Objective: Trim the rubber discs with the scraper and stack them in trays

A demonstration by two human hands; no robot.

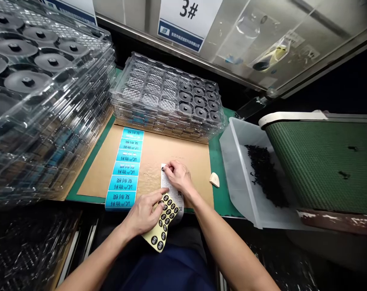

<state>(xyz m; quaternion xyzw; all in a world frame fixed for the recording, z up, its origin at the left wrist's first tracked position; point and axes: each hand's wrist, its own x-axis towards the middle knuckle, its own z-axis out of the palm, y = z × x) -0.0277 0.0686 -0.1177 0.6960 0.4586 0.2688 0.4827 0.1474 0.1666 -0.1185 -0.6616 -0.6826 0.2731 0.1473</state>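
Cardboard sheet [151, 155] lies on bench top [222, 202]; label strip [125, 165] on its left side, sticker sheet [165, 221] overlapping printed slip [173, 195] to the strip's right. Tray stack [168, 91] stands behind, second tray stack [80, 101] at left. Right: bin [236, 157] containing small parts [265, 173], conveyor belt [325, 161] beyond.

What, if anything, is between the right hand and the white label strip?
Nothing visible: the right hand is on the upper end of the white label strip. Lower down, the round-sticker sheet in the left hand covers part of it.
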